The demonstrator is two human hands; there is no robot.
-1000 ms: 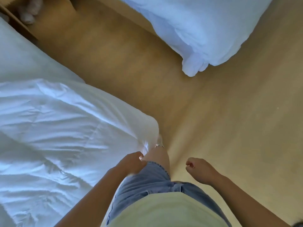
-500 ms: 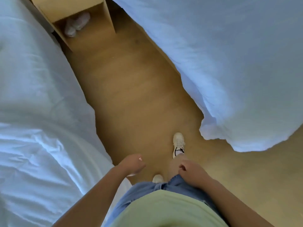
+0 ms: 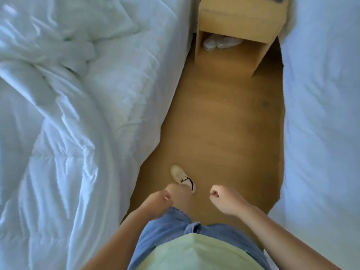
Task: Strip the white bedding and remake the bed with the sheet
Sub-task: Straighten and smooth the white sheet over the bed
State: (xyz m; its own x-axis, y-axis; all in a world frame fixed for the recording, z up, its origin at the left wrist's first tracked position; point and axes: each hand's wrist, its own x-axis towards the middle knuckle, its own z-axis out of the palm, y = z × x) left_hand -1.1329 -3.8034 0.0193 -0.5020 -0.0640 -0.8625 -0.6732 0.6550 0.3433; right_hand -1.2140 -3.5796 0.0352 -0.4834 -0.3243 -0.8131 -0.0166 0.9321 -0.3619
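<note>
The person stands in the aisle of wooden floor (image 3: 224, 123) between two beds, looking down. On their left the white bedding (image 3: 58, 114) lies rumpled and heaped across the bed, its edge hanging down the side toward the floor. On their right the second bed (image 3: 321, 114) is covered smooth in white. Both hands are curled into loose fists and hold nothing: the left hand (image 3: 158, 201) hangs in front of the denim shorts (image 3: 175, 228), near the hanging edge of the bedding but apart from it, and the right hand (image 3: 226, 199) hovers over bare floor. One white sneaker (image 3: 182, 177) is planted just ahead of the left hand. At the far end of the aisle a wooden nightstand (image 3: 239, 20) sits between the beds, with pale slippers (image 3: 220, 42) tucked in its open lower shelf
</note>
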